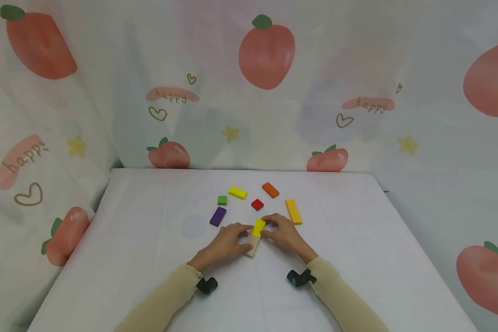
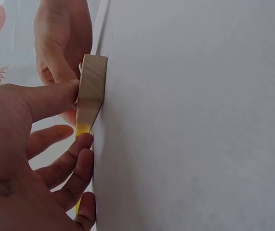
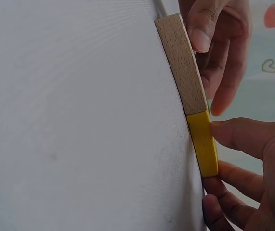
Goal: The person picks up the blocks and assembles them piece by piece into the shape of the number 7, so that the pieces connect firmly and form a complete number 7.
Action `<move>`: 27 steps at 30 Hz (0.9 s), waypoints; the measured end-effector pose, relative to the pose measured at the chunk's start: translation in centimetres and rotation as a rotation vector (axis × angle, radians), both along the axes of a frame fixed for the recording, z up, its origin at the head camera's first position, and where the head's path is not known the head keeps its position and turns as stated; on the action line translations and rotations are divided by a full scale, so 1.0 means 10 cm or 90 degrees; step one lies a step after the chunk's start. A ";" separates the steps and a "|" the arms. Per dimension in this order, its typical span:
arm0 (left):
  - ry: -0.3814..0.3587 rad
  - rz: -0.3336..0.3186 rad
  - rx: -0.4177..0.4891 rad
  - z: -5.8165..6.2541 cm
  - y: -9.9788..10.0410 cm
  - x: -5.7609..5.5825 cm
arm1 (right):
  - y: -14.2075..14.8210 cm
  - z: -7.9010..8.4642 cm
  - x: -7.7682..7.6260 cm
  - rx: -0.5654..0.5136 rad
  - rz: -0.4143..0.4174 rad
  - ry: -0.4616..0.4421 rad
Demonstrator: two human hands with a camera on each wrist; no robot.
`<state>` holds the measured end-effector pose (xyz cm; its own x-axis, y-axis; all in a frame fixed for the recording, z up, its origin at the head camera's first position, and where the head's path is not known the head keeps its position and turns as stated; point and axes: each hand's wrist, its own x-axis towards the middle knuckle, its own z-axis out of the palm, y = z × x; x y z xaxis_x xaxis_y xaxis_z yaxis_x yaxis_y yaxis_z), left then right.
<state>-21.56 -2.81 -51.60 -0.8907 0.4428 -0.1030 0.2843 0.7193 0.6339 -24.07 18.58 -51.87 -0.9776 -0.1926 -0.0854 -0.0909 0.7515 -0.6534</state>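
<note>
A plain wooden block (image 1: 253,245) lies flat on the white-covered table, and a yellow block (image 1: 258,227) sits end to end with it. In the right wrist view, the wooden block (image 3: 181,62) meets the yellow block (image 3: 203,144) at their short ends. My right hand (image 1: 284,234) pinches the yellow block, thumb near the joint and fingertips at its far end. Left of the pair, my left hand (image 1: 228,242) touches the wooden block's side with its thumb; its index finger points toward the yellow block. The left wrist view mostly hides the yellow block behind my fingers.
Beyond my hands lie a purple block (image 1: 218,216), a small green block (image 1: 222,200), another yellow block (image 1: 238,192), a red block (image 1: 257,204), an orange block (image 1: 270,190) and a long amber block (image 1: 293,211). A printed cloth (image 1: 274,129) hangs behind the table.
</note>
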 end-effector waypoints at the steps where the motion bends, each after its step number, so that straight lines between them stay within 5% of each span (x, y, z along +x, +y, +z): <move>1: -0.001 -0.002 0.002 0.01 0.00 -0.01 | 0.00 0.00 0.00 0.000 0.000 0.000; 17: 0.012 -0.041 0.020 0.01 -0.05 -0.07 | 0.01 0.01 0.00 0.006 0.013 0.007; 27: -0.004 -0.031 0.016 -0.04 -0.05 -0.11 | 0.05 0.12 0.05 0.026 0.041 -0.012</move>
<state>-22.62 -3.28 -51.98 -0.8676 0.4877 -0.0970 0.3137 0.6883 0.6541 -23.56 19.05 -50.68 -0.9613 -0.2512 -0.1132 -0.1280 0.7709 -0.6240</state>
